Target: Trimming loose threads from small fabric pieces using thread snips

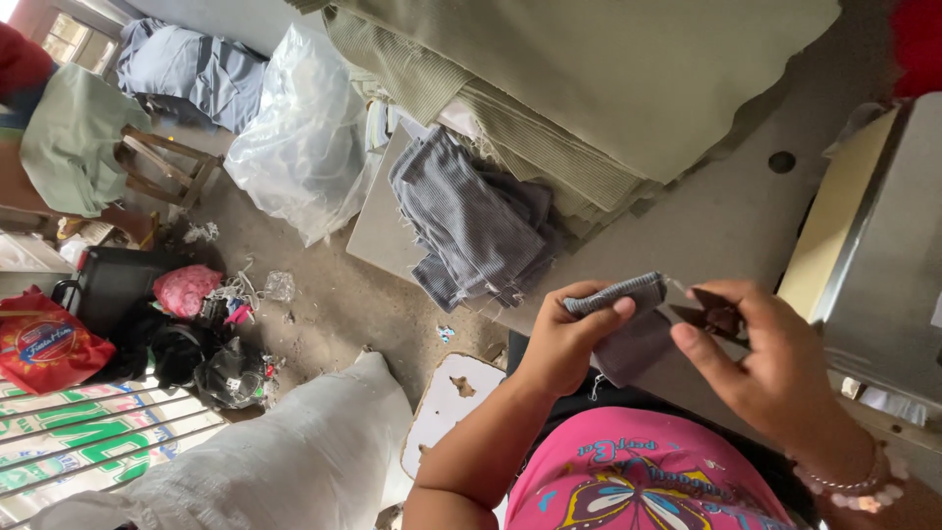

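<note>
A clear plastic bag [304, 137] stands on the floor [324, 294], bulging with pale contents that cannot be made out. A large white sack [285, 461] lies nearer the person, its contents hidden. A red bag [44, 348] sits at far left. The left hand [564, 339] pinches a small grey ribbed fabric piece [628, 314], folded over at its top edge, held just above the grey surface [726, 216]. The right hand [756, 358] grips small dark snips [711, 316] touching the piece's right edge. 1 stack of matching grey pieces [471, 221] lies on the surface beside olive fabric [608, 79].
</note>
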